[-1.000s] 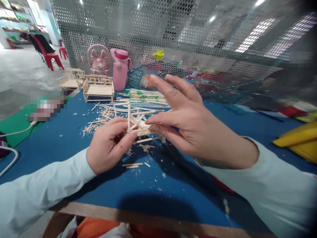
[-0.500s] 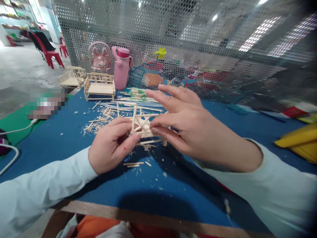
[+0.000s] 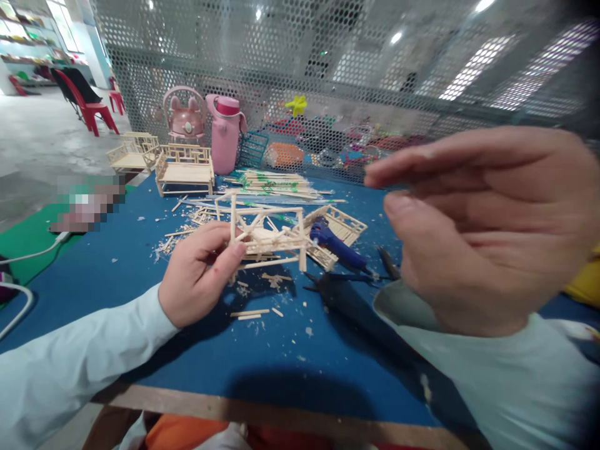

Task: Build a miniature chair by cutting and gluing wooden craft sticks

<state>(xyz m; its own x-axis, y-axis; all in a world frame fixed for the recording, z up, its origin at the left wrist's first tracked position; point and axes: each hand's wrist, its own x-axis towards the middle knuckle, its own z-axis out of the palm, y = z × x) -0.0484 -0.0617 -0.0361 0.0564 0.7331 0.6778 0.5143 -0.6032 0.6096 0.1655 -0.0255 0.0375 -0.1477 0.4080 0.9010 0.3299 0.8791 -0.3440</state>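
Note:
My left hand (image 3: 201, 269) is closed around the left end of a small wooden-stick frame (image 3: 267, 237), thumb in front and fingers behind. The frame is held just above the table, with upright posts, rails and crossed diagonal sticks. My right hand (image 3: 497, 231) is raised at the right, apart from the frame. A gap shows between its thumb and fingers, with nothing visible in them. Between the hands lies a blue glue gun (image 3: 342, 248), overlapping a slatted stick piece (image 3: 349, 226). Dark pliers-like tool tips (image 3: 321, 287) show near it, partly in shadow.
Two finished-looking stick benches (image 3: 185, 172) (image 3: 134, 155) stand at the back left, near a pink bottle (image 3: 225, 137). Bundled sticks (image 3: 274, 183) lie behind the frame. Scraps (image 3: 201, 217) litter the blue table (image 3: 187, 356). A perforated metal screen (image 3: 262, 69) rises at the back.
My right hand has let go of the frame and moved right and nearer the camera, uncovering the glue gun and slatted piece. My left hand still holds the frame, slightly shifted left.

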